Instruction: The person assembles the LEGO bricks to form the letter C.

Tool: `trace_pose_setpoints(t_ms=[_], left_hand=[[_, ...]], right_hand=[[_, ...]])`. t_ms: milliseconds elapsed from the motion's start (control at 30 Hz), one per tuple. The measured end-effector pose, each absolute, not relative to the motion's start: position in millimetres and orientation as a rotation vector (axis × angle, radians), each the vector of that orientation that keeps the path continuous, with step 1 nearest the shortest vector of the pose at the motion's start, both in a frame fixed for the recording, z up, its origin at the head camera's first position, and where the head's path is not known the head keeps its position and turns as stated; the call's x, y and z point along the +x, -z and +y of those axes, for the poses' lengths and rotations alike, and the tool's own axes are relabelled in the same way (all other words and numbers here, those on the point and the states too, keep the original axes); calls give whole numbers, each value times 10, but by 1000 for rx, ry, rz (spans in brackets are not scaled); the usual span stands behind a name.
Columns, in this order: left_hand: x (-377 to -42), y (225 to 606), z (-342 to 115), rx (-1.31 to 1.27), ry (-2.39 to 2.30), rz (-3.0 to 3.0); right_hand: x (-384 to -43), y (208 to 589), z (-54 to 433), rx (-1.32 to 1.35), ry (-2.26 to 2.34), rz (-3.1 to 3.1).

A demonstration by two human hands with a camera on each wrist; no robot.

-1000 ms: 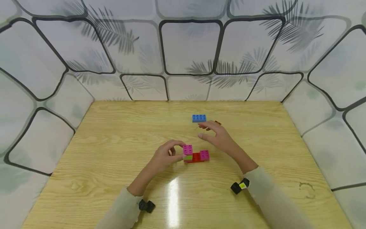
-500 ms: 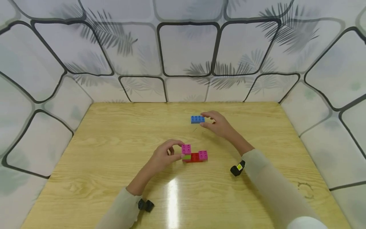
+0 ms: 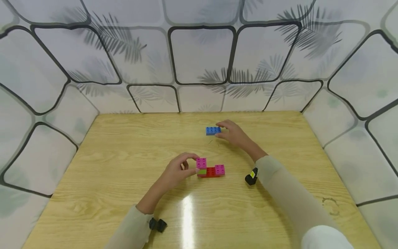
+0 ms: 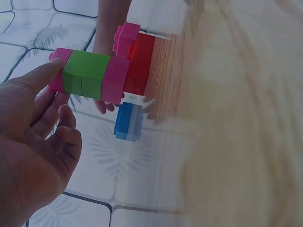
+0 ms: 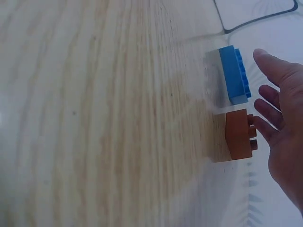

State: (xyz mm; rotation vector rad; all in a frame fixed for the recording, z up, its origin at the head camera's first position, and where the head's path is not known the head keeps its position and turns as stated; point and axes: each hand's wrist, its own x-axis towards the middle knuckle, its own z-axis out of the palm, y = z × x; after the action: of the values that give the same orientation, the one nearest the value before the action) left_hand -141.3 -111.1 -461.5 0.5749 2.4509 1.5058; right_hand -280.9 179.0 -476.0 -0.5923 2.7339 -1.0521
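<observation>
Left hand [image 3: 174, 172] pinches pink-green stack [image 3: 201, 164]; right hand [image 3: 234, 134], loosely spread, just beside blue brick [image 3: 212, 130], near orange brick [image 5: 238, 135].

Left arm [image 3: 153, 197] comes in bent inward, and the left hand [image 3: 176, 171] is pinching with thumb and index, a couple of the lower fingers tucked loosely toward the palm. Right arm [image 3: 289, 199]'s stretched farther forward, right hand [image 3: 231, 134] angled inward, thumb and fingers bent with a gap between.
</observation>
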Motion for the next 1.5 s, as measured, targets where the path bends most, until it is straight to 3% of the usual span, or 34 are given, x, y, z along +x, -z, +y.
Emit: trace_pose_setpoints(t_ms=[767, 1500], left_hand=[[-1399, 4579, -1122, 606, -1515, 2453], [-1401, 4635, -1131, 603, -1520, 2446]], right_hand=[[-3064, 4855, 1739, -569, 1022, 2653], [-2934, 4796, 1724, -592, 918, 2725]])
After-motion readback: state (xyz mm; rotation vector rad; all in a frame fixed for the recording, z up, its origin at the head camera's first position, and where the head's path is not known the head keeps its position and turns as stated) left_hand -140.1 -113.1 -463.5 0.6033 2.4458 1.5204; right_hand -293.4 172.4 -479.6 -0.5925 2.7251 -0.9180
